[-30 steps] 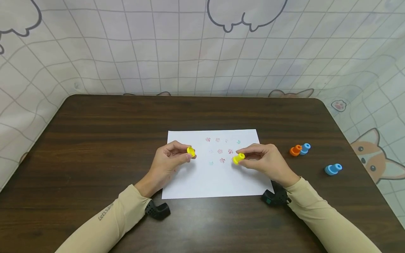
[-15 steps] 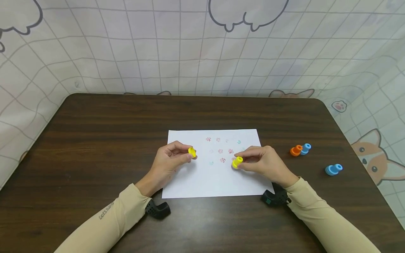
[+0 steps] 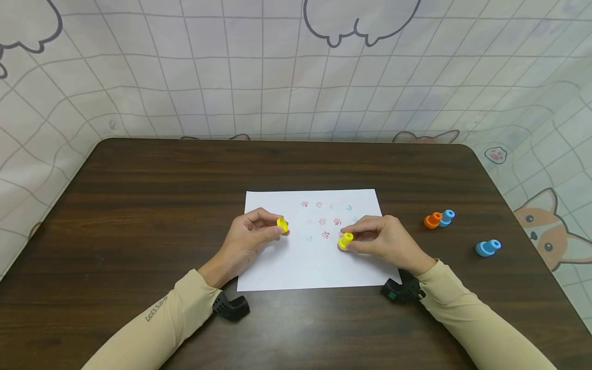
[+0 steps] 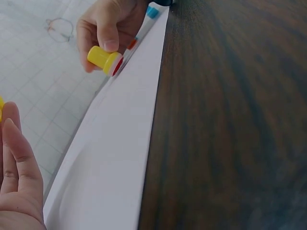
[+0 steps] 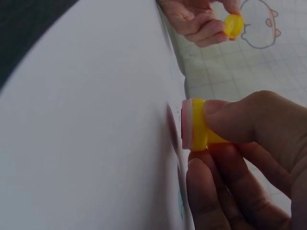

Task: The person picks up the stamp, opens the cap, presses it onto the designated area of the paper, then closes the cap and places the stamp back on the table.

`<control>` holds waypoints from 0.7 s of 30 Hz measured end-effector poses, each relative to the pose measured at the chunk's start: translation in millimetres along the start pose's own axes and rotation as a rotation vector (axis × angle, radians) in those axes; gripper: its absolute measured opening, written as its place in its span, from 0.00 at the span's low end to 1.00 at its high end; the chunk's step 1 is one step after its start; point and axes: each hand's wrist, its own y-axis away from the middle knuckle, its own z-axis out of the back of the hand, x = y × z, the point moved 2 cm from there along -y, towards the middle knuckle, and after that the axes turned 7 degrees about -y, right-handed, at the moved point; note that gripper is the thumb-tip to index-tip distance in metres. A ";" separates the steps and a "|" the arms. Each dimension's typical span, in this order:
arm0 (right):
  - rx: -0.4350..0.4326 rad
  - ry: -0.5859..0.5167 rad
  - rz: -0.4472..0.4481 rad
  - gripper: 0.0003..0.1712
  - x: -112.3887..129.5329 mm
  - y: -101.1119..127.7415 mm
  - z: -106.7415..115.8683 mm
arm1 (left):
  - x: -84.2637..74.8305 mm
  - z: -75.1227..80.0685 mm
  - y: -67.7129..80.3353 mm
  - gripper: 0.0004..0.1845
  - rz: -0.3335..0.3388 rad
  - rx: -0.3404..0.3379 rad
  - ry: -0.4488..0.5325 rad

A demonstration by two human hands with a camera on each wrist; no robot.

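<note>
A white sheet of paper [image 3: 296,267] with several small red and teal stamp marks lies mid-table. My right hand [image 3: 381,239] pinches a yellow stamp [image 3: 345,241] [image 4: 104,60] [image 5: 197,125], its red inked face turned down just above the sheet. My left hand [image 3: 252,237] rests on the sheet's left part and pinches a small yellow cap [image 3: 282,224] [image 5: 233,25] at its fingertips.
On the dark wooden table [image 3: 139,205], right of the paper, lie an orange stamp [image 3: 432,220], a blue stamp [image 3: 446,217] touching it, and another blue stamp [image 3: 487,247] nearer the right edge. A gridded cartoon cloth [image 3: 277,67] backs the table.
My right hand has lowered the yellow stamp toward the paper and slid it slightly nearer me. My left hand with the cap has barely shifted.
</note>
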 end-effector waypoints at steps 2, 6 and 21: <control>-0.002 0.011 0.001 0.17 0.1 0.0 -0.2 | 0.1 -0.1 -0.1 0.11 0.001 0.001 0.001; -0.002 0.034 0.004 0.17 -0.3 0.2 -0.4 | 0.3 -0.2 -0.2 0.11 0.000 0.006 0.002; -0.009 0.107 0.015 0.16 0.3 0.5 -2.2 | 1.2 0.6 -0.2 0.10 0.000 0.007 -0.020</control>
